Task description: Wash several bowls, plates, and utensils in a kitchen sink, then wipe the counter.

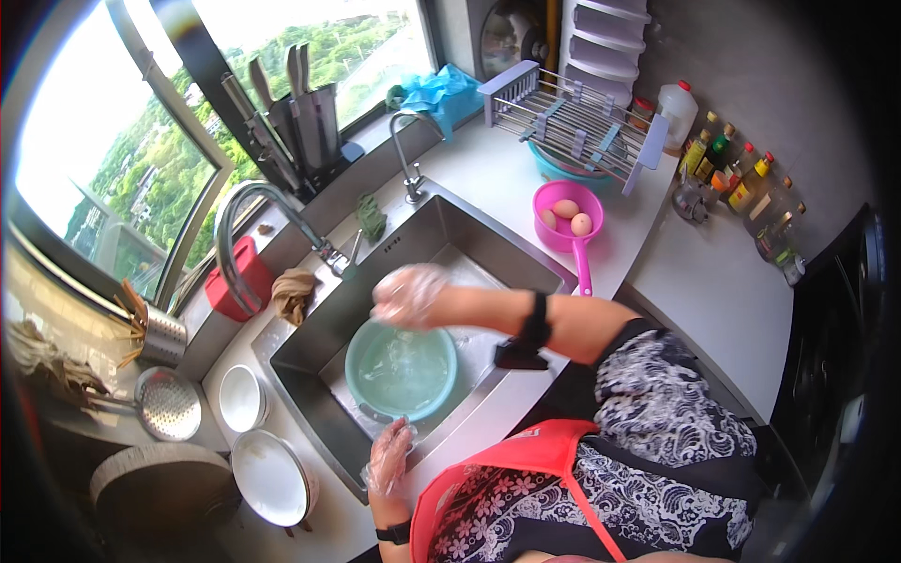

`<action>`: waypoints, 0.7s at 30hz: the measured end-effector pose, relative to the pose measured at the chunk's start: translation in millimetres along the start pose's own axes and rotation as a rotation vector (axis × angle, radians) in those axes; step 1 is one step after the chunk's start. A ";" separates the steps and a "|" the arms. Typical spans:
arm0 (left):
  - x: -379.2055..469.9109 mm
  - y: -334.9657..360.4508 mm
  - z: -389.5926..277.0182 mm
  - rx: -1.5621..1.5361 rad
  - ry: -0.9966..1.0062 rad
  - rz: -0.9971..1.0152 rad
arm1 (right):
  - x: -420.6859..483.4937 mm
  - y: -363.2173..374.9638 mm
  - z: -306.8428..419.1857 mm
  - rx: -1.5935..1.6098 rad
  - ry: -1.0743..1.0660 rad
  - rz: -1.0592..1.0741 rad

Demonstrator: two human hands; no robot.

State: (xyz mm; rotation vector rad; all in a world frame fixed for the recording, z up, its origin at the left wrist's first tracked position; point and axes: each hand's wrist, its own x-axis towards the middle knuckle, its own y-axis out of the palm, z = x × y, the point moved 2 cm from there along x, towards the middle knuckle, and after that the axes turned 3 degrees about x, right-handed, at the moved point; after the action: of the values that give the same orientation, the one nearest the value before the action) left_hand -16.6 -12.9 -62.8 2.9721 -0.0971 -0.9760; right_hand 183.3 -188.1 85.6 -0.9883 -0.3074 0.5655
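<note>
A pale turquoise plastic basin [401, 369] with water in it stands in the stainless steel sink [303, 394]. My right hand [410, 297], in a clear plastic glove, is over the basin's far rim; it is blurred, and its fingers look curled, but whether they hold anything cannot be made out. At the basin's near rim is my left hand [391, 450], gloved the same way, with its fingertips close to or touching the rim. The curved chrome faucet [264, 193] rises behind the sink, and a smaller tap [412, 158] stands at its far corner.
Right of the sink, a pink ladle-like scoop [569, 243] holds several eggs [565, 208]. A dish rack [577, 134] rests over a blue basin [556, 165]. White bowls [271, 478] stand on the left, near a strainer [167, 405] and a round wooden board [162, 478]. A knife block [310, 127] is by the window.
</note>
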 end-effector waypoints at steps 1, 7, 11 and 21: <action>1.4 1.6 -0.7 0.012 -0.001 -0.002 | -10.7 -18.8 -34.5 -0.029 -0.006 -0.117; 22.6 2.1 11.5 0.032 -0.081 0.004 | -67.8 -106.9 -200.8 -0.535 0.483 -0.025; 31.7 13.2 3.4 0.087 -0.094 -0.076 | -97.9 -123.1 -208.8 -0.593 0.580 0.378; 34.1 34.0 -26.9 0.099 0.091 -0.072 | -97.6 -109.0 -236.5 -0.585 0.618 0.264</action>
State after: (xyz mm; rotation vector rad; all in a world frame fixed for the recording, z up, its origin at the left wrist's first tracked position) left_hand 24.9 -49.3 -60.3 3.1259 -0.0390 -0.8649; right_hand 253.0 -455.7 55.4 -1.7279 0.2329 0.3815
